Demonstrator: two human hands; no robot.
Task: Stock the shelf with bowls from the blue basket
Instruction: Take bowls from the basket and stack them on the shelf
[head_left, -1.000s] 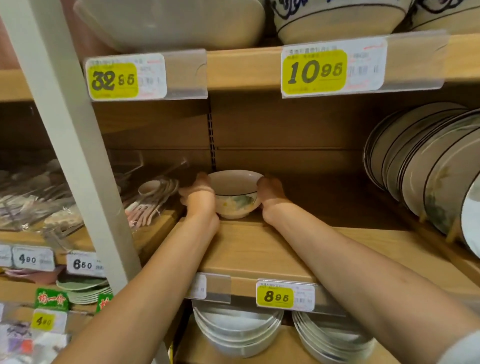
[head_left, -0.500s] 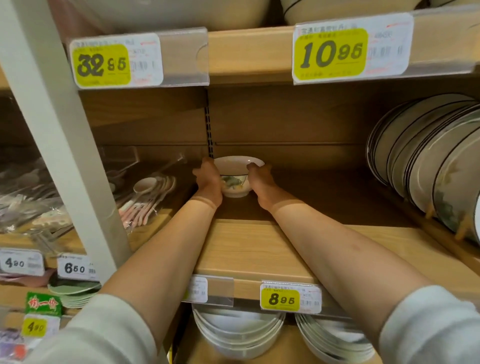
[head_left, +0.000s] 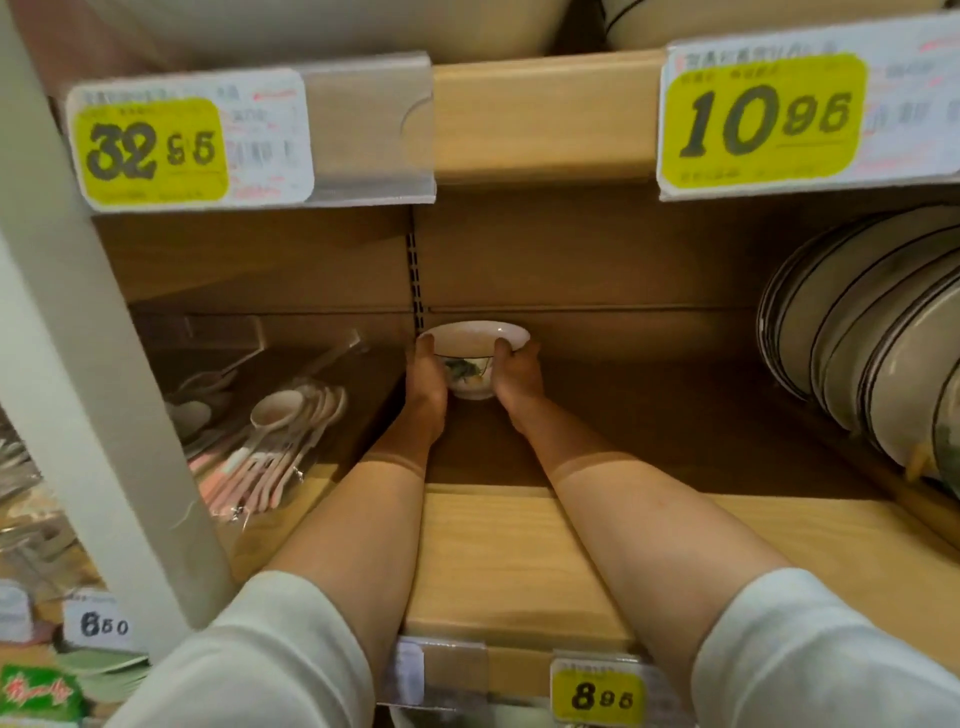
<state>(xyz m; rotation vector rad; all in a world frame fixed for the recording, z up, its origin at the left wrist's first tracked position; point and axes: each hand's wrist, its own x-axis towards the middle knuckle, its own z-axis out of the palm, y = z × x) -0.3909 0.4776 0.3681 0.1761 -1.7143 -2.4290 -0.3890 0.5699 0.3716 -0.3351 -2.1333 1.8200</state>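
Holding the bowl (head_left: 475, 358) w/ both hands, deep at the rear of the shelf (head_left: 519, 551), just in front of the back panel (head_left: 597, 260). L hand (head_left: 427, 371) is cupping the bowl's left side and R hand (head_left: 519, 374) is cupping the right. Fingers are curling round the wall and thumbs are lying at the rim. Bowl is sitting upright. Its foot is lying in shadow, so I cannot tell if it is touching the board or hanging just above it.

Risks, as I am judging them:

1. Dropping. If I am letting go w/ the foot not yet down, the bowl is falling onto hard wood and probably chipping. Cause: shadow is hiding the contact pt.
2. Rim strike. Bowl is standing near the back panel and the slotted upright (head_left: 413, 270). Pushing further in is risking a knock.
3. Tipping on exit. Thumbs are hooking the rim, so pulling back w/o opening first is dragging or tilting the bowl.
4. Arm sweep. Both arms are reaching far in. Spoons (head_left: 280, 441) are lying just beside the L arm. Plates (head_left: 857, 338) are standing on edge to the R, apart from the R arm. Pulling out wide is risking a snag, esp. w/ the sleeves (head_left: 270, 649).

Basket is not showing in view.
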